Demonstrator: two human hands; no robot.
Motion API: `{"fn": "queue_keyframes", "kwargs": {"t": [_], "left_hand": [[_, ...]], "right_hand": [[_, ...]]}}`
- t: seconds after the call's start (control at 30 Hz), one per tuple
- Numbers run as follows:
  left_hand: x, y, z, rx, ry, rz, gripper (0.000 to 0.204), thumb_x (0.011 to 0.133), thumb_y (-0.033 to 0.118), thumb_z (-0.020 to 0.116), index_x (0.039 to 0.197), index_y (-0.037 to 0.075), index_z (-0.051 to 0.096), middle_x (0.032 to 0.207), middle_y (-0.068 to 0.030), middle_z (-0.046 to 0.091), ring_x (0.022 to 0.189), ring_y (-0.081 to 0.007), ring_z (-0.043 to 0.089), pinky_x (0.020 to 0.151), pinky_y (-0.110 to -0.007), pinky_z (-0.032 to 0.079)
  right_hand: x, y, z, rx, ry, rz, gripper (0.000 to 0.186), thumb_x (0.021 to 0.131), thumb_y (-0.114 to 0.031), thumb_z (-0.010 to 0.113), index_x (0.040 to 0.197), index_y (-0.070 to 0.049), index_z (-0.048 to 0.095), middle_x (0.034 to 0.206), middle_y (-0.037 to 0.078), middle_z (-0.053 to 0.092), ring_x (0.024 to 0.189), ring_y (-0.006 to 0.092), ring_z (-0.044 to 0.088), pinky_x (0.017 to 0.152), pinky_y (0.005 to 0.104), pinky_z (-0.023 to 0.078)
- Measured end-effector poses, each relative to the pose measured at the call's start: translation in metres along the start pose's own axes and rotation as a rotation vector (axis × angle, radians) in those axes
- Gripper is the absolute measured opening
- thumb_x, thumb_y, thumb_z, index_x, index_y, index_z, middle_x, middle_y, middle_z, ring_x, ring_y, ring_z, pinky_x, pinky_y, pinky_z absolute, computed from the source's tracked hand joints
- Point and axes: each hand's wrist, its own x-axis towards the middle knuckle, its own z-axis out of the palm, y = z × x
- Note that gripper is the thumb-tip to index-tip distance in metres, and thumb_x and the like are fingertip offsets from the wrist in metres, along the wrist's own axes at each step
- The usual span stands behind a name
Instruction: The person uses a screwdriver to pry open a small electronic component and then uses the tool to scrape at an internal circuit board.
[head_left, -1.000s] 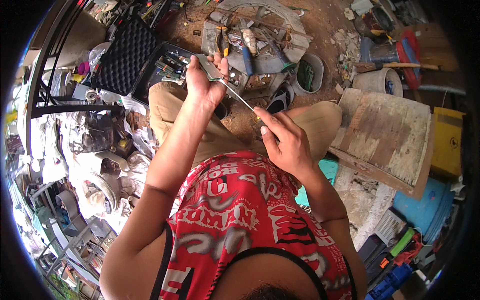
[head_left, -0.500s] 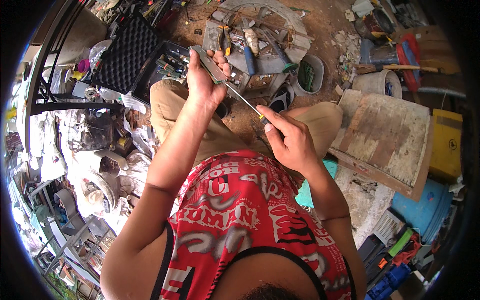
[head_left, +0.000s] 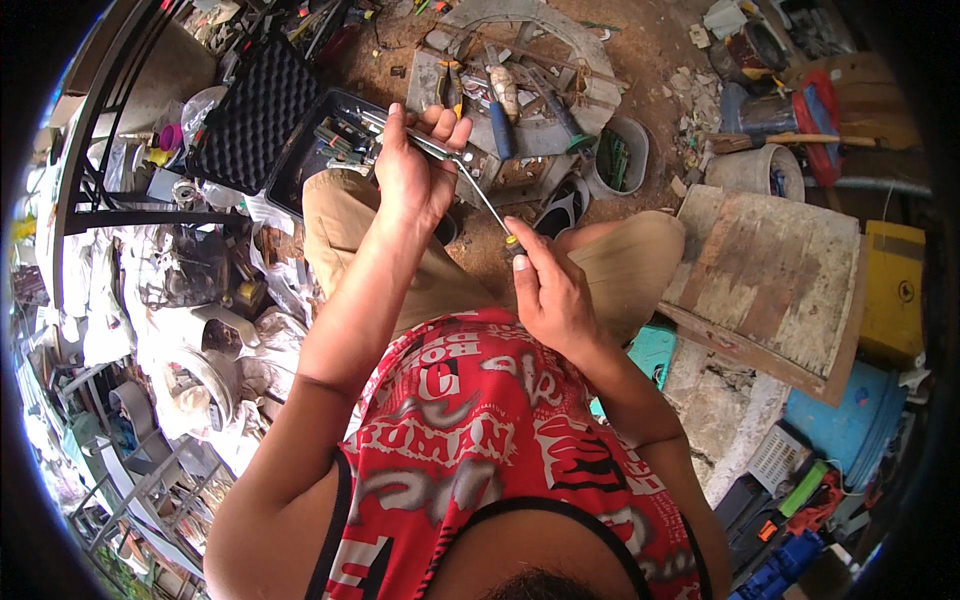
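My left hand (head_left: 410,182) is raised above my lap, palm up, with its fingers curled round a thin circuit board (head_left: 432,148) that has a grey metal face and green edge. The board is now seen nearly edge-on. My right hand (head_left: 556,300) grips a screwdriver (head_left: 484,196) by its dark and yellow handle, index finger stretched along it. The long thin shaft points up and left, its tip at the board's near end beside my left fingers. Whether the tip is wedged into the board cannot be made out.
A black foam-lined case (head_left: 250,120) holds several boards. Pliers (head_left: 451,90) and a blue-handled tool (head_left: 500,125) lie on a round stone slab (head_left: 590,85). A grey bucket (head_left: 632,160) with green boards stands right of it; a worn wooden board (head_left: 765,280) lies farther right.
My left hand has tilted the circuit board, so its broad grey face has turned to a narrow edge. My right hand and the screwdriver have shifted slightly left.
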Motion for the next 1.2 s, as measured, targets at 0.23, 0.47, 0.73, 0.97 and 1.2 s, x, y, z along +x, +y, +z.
{"fn": "queue_keyframes", "kwargs": {"t": [0.23,0.47,0.73,0.97,1.2], "left_hand": [[0.004,0.002,-0.011,0.017,-0.036,-0.008,0.033,0.1,0.036,0.044,0.099,0.003,0.043,0.094,-0.0134,0.058,0.088,-0.0285,0.063,0.085,-0.049,0.054],[-0.009,0.007,-0.005,0.117,-0.139,-0.03,0.035,0.099,0.042,0.045,0.096,0.007,0.048,0.103,-0.0145,0.061,0.102,-0.0301,0.062,0.09,-0.047,0.052],[-0.009,0.015,-0.01,0.241,-0.183,-0.055,0.034,0.099,0.042,0.042,0.1,0.008,0.049,0.103,-0.016,0.064,0.101,-0.0339,0.064,0.082,-0.044,0.055],[-0.007,0.018,-0.011,0.362,-0.25,0.007,0.04,0.1,0.04,0.041,0.104,0.002,0.049,0.101,-0.0189,0.065,0.093,-0.0334,0.066,0.076,-0.044,0.056],[-0.007,0.016,-0.01,0.427,-0.211,-0.025,0.033,0.1,0.036,0.044,0.106,0.005,0.052,0.101,-0.015,0.066,0.095,-0.0302,0.066,0.08,-0.046,0.056]], "right_hand": [[0.005,-0.004,-0.012,0.091,-0.093,0.114,0.039,0.091,-0.009,0.048,0.13,-0.006,0.052,0.111,0.023,0.062,0.101,0.0379,0.06,0.086,0.0415,0.048],[0.006,-0.002,-0.022,0.093,-0.112,0.146,0.036,0.092,-0.009,0.047,0.127,-0.004,0.054,0.118,0.021,0.06,0.108,0.0356,0.059,0.092,0.0386,0.047],[0.003,0.0,-0.011,0.115,-0.054,0.123,0.037,0.092,-0.008,0.047,0.127,-0.004,0.054,0.115,0.021,0.061,0.104,0.0366,0.06,0.089,0.0395,0.047],[0.0,0.001,-0.014,0.111,-0.049,0.154,0.036,0.092,-0.009,0.046,0.126,-0.003,0.054,0.114,0.021,0.061,0.103,0.0368,0.06,0.088,0.0394,0.047],[-0.001,0.009,-0.017,0.13,0.009,0.135,0.036,0.092,-0.013,0.049,0.126,-0.002,0.052,0.107,0.02,0.063,0.097,0.0345,0.062,0.084,0.0382,0.048]]}}
